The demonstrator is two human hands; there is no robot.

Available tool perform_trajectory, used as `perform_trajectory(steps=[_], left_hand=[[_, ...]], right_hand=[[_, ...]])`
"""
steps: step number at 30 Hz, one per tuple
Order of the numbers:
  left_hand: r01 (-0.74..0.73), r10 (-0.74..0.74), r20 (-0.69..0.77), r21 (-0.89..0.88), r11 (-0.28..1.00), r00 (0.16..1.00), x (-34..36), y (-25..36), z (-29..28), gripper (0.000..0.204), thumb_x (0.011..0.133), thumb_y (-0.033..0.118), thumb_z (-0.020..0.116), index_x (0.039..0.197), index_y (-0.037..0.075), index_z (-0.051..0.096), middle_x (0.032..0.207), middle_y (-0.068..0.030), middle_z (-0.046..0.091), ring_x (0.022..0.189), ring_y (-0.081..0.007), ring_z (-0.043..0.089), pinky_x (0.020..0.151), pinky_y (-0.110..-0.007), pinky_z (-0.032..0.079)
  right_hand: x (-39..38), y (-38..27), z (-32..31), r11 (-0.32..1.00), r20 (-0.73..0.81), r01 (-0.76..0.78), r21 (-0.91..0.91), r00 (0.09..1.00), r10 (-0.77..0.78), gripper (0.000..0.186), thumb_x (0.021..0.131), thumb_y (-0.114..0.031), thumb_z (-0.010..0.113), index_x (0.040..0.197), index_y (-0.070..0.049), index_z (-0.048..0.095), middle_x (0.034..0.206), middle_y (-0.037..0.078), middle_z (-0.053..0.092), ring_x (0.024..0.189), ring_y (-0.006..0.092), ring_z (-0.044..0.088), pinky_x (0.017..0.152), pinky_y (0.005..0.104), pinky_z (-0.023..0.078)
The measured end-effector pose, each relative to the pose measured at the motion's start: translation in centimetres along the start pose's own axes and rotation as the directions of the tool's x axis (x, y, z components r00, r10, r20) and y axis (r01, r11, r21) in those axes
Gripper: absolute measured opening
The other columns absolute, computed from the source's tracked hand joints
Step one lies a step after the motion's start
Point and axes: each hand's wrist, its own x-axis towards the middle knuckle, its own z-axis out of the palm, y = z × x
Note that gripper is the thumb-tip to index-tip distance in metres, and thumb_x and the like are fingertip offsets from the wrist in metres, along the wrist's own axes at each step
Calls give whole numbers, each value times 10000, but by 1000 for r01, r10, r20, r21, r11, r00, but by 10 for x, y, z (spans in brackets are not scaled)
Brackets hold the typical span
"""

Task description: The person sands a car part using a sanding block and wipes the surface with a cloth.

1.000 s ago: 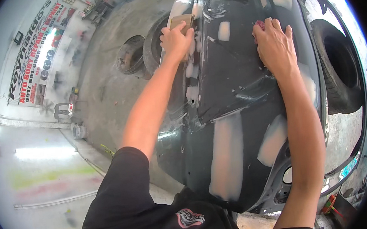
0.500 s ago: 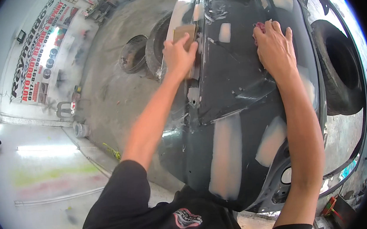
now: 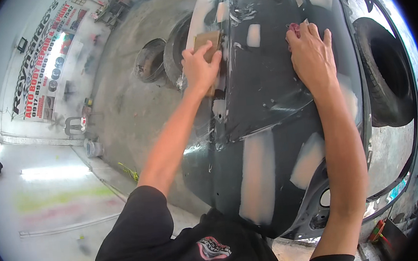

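A dark grey car body panel (image 3: 274, 80) stretches away in front of me, marked with pale filler patches (image 3: 257, 186). My left hand (image 3: 201, 67) grips a brown sanding block (image 3: 209, 40) with curled fingers, pressing it along the panel's left edge over a light filler strip. On the right part of the panel rests my right hand (image 3: 313, 54), fingers bent over a crumpled reddish cloth (image 3: 293, 29). Most of that cloth is hidden under the palm. Smaller filler patches (image 3: 254, 35) lie between the two hands, near whitish smears.
A tire (image 3: 385, 73) stands beyond the panel's right edge. To the left, a wheel rim (image 3: 150, 61) and another tire (image 3: 175, 51) sit on the concrete floor (image 3: 116, 89). A white bucket (image 3: 93, 147) is by the wall, below a printed banner (image 3: 46, 60).
My left hand and the sanding block have slid slightly nearer along the panel edge. My right hand stays at about the same spot on the panel with the cloth.
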Motion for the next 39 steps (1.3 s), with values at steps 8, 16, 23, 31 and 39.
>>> perform_trajectory(steps=[8,16,23,31,39], left_hand=[[66,-67,35,32,997,997,-4,7,5,550,890,512,788,1348,209,759,1312,-244,619,1275,-411,564,1072,-488,476],[17,-14,-28,95,995,1000,29,-1,1,552,878,516,784,1314,178,772,1321,-254,607,1262,-418,564,1070,-470,477],[-14,16,30,-69,998,999,-3,-24,-9,517,875,462,779,1343,244,753,1399,-240,504,1255,-499,530,1094,-586,426],[65,-65,73,-2,998,995,7,10,9,516,870,450,789,1344,248,750,1435,-237,490,1265,-500,525,1097,-610,422],[165,-179,69,168,972,981,48,24,-7,549,883,503,789,1383,284,734,1450,-247,513,1311,-437,549,1119,-501,451]], right_hand=[[3,5,-6,998,173,-49,39,984,42,215,894,-26,706,1107,-53,706,1174,103,667,1236,290,616,1105,623,440],[6,-2,-4,999,98,-28,18,995,26,177,917,-31,678,1091,-55,701,1175,103,663,1252,289,607,1102,624,445],[5,-5,0,999,-2,19,-32,1000,-20,151,977,-52,626,1111,-51,696,1161,112,667,1239,298,616,1099,624,454],[-3,8,2,1000,83,-25,-16,996,26,174,1014,-72,577,1134,-60,703,1180,110,665,1246,302,614,1103,641,456],[5,-1,-5,1000,89,-7,2,996,6,162,978,-62,620,1118,-61,701,1167,109,664,1243,301,616,1098,638,453]])
